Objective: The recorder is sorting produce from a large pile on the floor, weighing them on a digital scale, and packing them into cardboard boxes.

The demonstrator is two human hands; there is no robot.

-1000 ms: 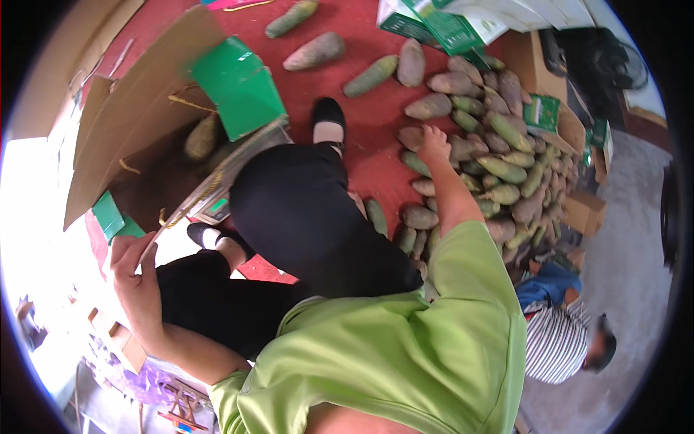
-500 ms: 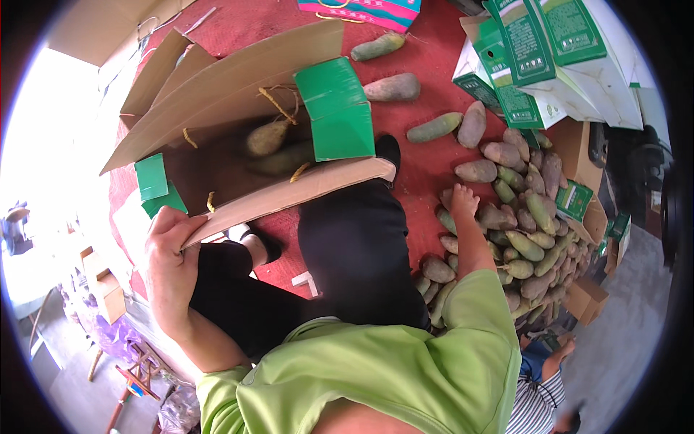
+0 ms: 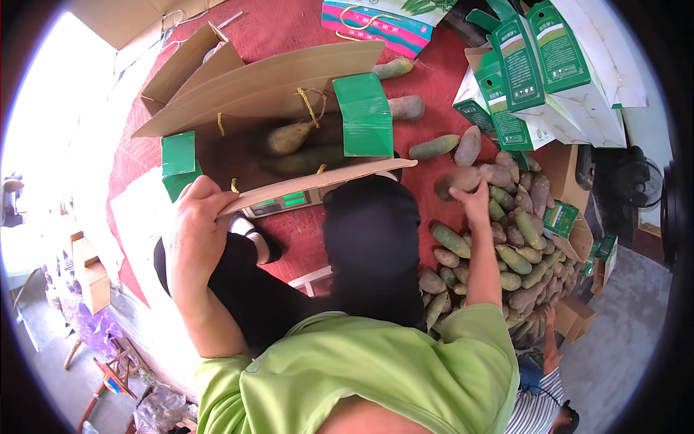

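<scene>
My left hand pinches the near flap of an open cardboard box with green end flaps and yellow rope handles. Inside the box's shadow lie a pale root vegetable, apparently a radish, and a greener one beside it. My right hand grips a brownish radish, slightly blurred, at the near left edge of a large heap of green and purplish radishes. Under the near flap shows a scale with lit green displays.
Several loose radishes lie on the red carpet between box and heap. Green-and-white cartons stand at the far right, a pink-and-blue box at the far edge. Another person in stripes reaches into the heap at the lower right.
My right hand has closed on a radish and lifted it slightly away from the heap. The view has shifted, and the scale's displays now show. My left hand stays on the flap.
</scene>
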